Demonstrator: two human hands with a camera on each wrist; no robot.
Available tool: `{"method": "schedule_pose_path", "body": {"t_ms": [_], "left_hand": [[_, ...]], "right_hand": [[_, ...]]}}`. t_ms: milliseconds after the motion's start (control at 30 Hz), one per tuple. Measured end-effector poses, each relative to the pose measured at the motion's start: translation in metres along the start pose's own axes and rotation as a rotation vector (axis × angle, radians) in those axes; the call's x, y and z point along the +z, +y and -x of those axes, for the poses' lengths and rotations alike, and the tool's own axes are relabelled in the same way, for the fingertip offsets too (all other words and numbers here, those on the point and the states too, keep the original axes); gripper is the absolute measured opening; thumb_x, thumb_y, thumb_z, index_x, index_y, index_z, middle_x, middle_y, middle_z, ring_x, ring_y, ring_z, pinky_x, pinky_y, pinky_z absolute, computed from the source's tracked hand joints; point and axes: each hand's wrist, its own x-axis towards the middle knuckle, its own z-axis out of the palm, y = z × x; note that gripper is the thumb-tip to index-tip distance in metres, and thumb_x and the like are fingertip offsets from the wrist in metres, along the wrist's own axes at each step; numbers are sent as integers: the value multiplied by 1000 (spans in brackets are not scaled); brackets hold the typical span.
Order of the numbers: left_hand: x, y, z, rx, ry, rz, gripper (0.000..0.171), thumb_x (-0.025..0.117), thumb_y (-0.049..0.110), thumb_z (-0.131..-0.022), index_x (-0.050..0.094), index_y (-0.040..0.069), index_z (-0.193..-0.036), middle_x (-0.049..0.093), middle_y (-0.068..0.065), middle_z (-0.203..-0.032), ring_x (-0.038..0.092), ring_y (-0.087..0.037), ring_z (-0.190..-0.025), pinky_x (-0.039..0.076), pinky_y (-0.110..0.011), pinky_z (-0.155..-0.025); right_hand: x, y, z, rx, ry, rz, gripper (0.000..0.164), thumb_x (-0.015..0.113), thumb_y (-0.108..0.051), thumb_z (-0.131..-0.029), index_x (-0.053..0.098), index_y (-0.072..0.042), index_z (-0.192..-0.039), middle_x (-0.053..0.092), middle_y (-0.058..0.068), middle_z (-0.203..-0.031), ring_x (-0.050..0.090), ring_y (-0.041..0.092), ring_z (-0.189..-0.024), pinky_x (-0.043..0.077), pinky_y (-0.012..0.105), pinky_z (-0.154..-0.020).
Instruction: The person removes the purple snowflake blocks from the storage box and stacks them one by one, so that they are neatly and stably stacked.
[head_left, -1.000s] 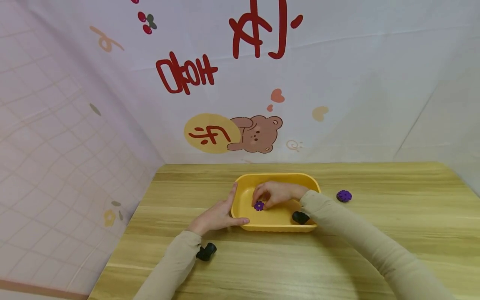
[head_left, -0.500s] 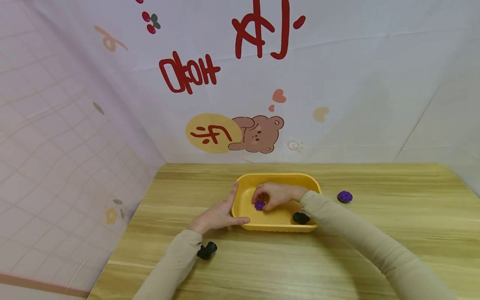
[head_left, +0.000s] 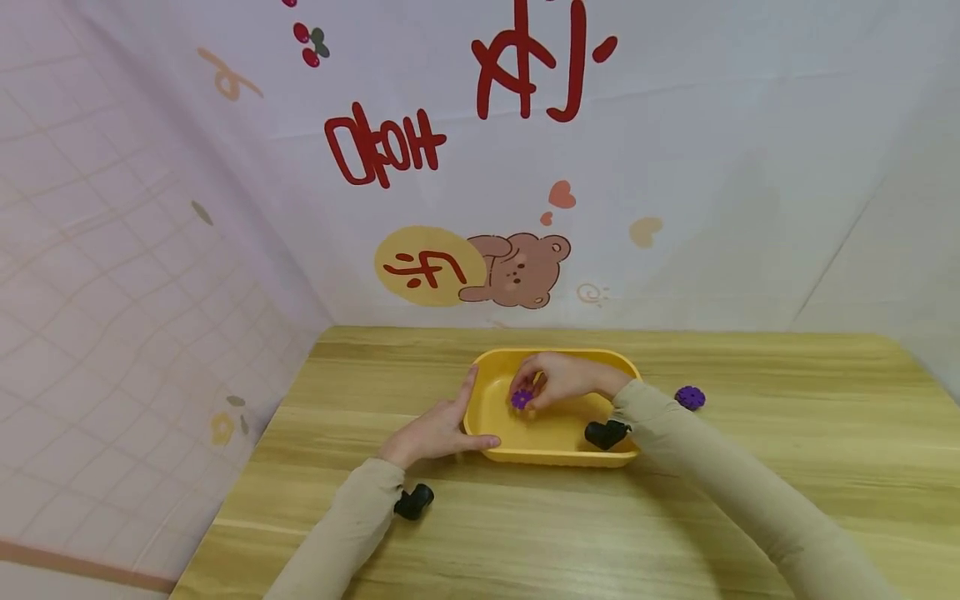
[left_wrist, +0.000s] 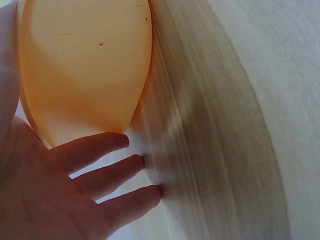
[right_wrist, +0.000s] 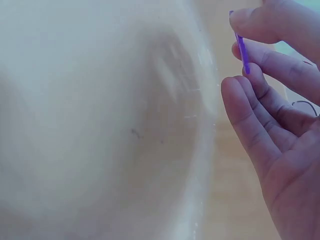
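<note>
A yellow plastic tray [head_left: 555, 457] with raised walls stands on the table. Inside it, my right hand [head_left: 558, 379] pinches a thin purple snowflake building disc [head_left: 521, 400] between thumb and fingers. The right wrist view shows that disc [right_wrist: 242, 52] edge-on between the fingertips. At the tray's left side, my left hand [head_left: 435, 429] rests with spread, straight fingers, its thumb along the front left corner. In the left wrist view, several extended fingers [left_wrist: 107, 175] lie beside the tray's outer wall [left_wrist: 90, 75].
More purple snowflake discs [head_left: 690, 397] lie together on the wooden table [head_left: 540, 525], right of the tray. A black wrist device [head_left: 414, 502] sits at the left cuff, another black device [head_left: 604, 434] at the right cuff, above the tray. A printed cloth wall [head_left: 712, 167] rises behind.
My right hand has lifted slightly, up and to the right, carrying the purple disc from low in the tray. The left hand keeps its place on the tray. The head view shifts a little.
</note>
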Motion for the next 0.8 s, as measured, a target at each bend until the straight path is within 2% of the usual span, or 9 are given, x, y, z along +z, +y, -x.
{"method": "schedule_pose_path", "body": {"t_ms": [133, 333, 433, 567, 700, 800], "left_hand": [[0, 0, 0, -12, -2, -6, 117, 68, 58, -83, -16, 18, -154, 60, -14, -103, 54, -19, -82, 45, -40, -85], [0, 0, -4, -9, -3, 2, 116, 67, 59, -83, -17, 19, -153, 60, -10, -95, 55, -18, -79, 46, -38, -81], [0, 0, -3, -2, 5, -7, 116, 68, 58, -83, -15, 18, -154, 61, -17, -110, 57, -19, -87, 46, -40, -88], [0, 0, -1, -9, 5, -13, 117, 68, 59, -82, -14, 17, -154, 50, -27, -133, 56, -25, -104, 41, -45, -99], [0, 0, 0, -14, 2, -9, 117, 67, 61, -81, -14, 18, -154, 45, -26, -138, 53, -28, -113, 38, -46, -101], [0, -1, 0, -8, 5, -9, 117, 67, 61, -82, -14, 18, -154, 46, -25, -138, 53, -26, -111, 38, -45, -101]], "right_hand": [[-5, -3, 5, -7, 5, -32, 28, 76, -8, -81, 70, -3, -107, 62, 3, -101, 58, 18, -92, 50, 34, -85], [-19, -15, 14, -32, 68, -92, 29, 73, -5, -83, 68, 0, -111, 62, 7, -106, 60, 22, -95, 50, 36, -86], [-25, -21, 18, -49, 83, -102, 29, 72, -5, -84, 67, 2, -112, 61, 8, -108, 61, 22, -96, 50, 36, -87], [-33, -26, 27, -52, 112, -77, 28, 72, -4, -85, 68, 0, -112, 61, 8, -109, 61, 21, -96, 50, 35, -87], [-39, -29, 37, -55, 145, -72, 27, 71, -1, -84, 68, -1, -111, 60, 9, -109, 60, 22, -96, 51, 35, -86], [-44, -29, 45, -67, 168, -85, 27, 72, 3, -83, 68, 0, -110, 59, 11, -109, 60, 24, -97, 51, 36, -86]]}}
